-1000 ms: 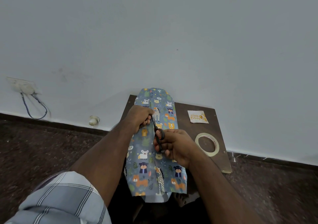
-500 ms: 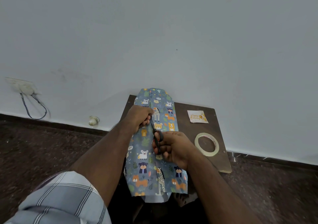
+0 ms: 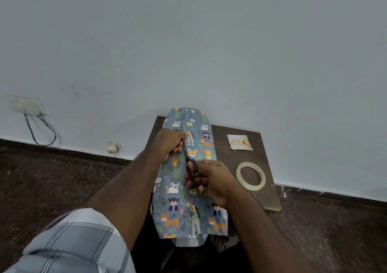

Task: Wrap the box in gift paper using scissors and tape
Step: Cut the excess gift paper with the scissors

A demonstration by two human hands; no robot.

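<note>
1. Head view: the right hand (image 3: 211, 180) holds the scissors (image 3: 191, 171), its fingers curled through and around the dark handles. The blades point away from the person, along the middle of the paper (image 3: 188, 180).
2. The left hand (image 3: 170, 142) is just beyond the blade tips. Its fingers are curled and pinch the paper on the left side of the cutting line. This grip probably keeps the sheet tight, so that the blades can slide and not crumple it.
3. How far the blades stand apart cannot be told, because they are thin and partly hidden between the two hands.
4. The paper lies lengthwise under both hands. Its far end rests on the board (image 3: 240, 163) near the wall, and its near end hangs toward the person's lap, where the white back side shows.
5. The box is not visible. It may be under the paper, but the view does not show it.
6. The tape (image 3: 250, 175) lies flat on the board, to the right of the scissors hand and near it. It seems placed there so that the right hand reaches it quickly after the cut.
7. A small card (image 3: 239, 142) lies on the board beyond the tape, apart from the paper.
8. The step looks like trimming the sheet, so the folding and taping are not yet done.
</note>
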